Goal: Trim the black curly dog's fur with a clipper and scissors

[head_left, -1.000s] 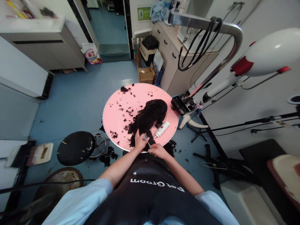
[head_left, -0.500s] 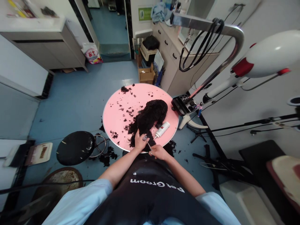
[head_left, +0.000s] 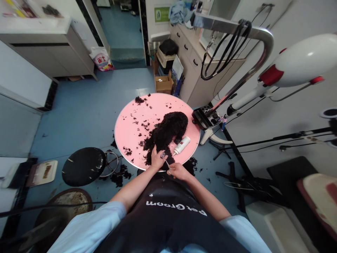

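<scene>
A black curly-coated dog [head_left: 171, 128] lies on a round pink table [head_left: 126, 128], its head end toward me. My left hand [head_left: 157, 159] is closed on the dog's head at the near edge; a small greyish patch shows between thumb and fingers, perhaps the inside of an ear. Close to my apron, my right hand [head_left: 177, 171] grips a slim metal tool with ring handles [head_left: 167, 164]. Its tip points at that patch; whether it is scissors or forceps I cannot tell. Beside the dog, on the right, lies a white nozzle bottle [head_left: 182, 145].
Cut black fur [head_left: 139, 100] is scattered over the table and floor. A metal grooming arm [head_left: 265, 45] with looped black cords rises at the right, near a white dryer [head_left: 302, 61]. A black round stool [head_left: 83, 166] stands left. Behind are a cardboard box [head_left: 163, 84] and drawers [head_left: 195, 63].
Hands, tool and dog look almost the same as before. The whole view has shifted very slightly.
</scene>
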`<state>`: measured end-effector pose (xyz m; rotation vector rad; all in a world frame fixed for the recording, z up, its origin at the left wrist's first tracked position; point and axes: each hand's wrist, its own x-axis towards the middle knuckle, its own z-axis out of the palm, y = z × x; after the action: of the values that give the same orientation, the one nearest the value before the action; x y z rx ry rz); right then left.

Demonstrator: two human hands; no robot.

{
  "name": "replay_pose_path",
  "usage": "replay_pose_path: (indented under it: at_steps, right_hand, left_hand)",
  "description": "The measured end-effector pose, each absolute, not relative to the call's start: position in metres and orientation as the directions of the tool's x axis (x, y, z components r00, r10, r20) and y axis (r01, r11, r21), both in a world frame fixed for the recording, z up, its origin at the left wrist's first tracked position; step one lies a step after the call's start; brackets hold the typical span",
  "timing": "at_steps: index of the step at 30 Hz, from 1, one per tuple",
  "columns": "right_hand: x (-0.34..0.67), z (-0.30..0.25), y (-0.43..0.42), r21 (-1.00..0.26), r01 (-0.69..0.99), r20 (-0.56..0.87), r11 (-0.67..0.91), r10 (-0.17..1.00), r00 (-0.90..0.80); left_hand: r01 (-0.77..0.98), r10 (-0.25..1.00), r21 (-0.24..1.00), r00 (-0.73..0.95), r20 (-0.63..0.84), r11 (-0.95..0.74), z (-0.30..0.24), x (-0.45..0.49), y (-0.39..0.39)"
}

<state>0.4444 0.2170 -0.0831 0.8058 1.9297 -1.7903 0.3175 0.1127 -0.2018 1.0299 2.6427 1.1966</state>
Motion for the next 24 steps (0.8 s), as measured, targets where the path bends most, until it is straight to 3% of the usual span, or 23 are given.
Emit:
replay_pose_path:
  at_steps: [4, 10, 16, 24]
  right_hand:
    - [0.439, -0.0888, 0.2166, -0.754, 0.656, -0.64, 0.026, 0.197, -0.743]
    - [0.4455, -0.0897, 0.2144, -0.752, 0.658, -0.647, 0.028, 0.162, -0.745]
    - [0.4428, -0.092, 0.2138, -0.734, 0.677, -0.651, 0.05, 0.23, -0.723]
    - [0.4458, -0.0865, 0.2086, -0.734, 0.679, -0.66, 0.036, 0.199, -0.724]
  left_hand:
    - [0.563, 0.599, 0.665, -0.772, 0.212, 0.49, -0.2028, 0.3173, 0.113]
    - [0.593, 0.609, 0.644, -0.756, 0.239, 0.483, -0.2026, 0.3173, 0.1129]
    - [0.615, 0.618, 0.627, -0.743, 0.257, 0.478, -0.2014, 0.3173, 0.1131]
    - [0.626, 0.625, 0.621, -0.734, 0.266, 0.472, -0.1974, 0.3181, 0.1126]
